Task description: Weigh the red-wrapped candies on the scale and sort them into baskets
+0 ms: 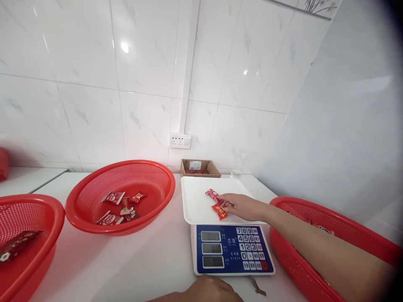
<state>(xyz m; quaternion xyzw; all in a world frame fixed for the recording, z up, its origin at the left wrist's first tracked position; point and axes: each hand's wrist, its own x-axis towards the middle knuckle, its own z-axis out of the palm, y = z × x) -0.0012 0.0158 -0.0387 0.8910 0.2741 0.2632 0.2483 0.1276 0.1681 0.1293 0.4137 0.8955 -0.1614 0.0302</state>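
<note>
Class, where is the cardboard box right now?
In the head view, the cardboard box sits near the middle, behind the white tray and below the wall socket.

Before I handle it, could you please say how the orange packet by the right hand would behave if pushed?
The orange packet is probably light, being small. Looking flat, it may slide over the smooth tray rather than roll.
</note>
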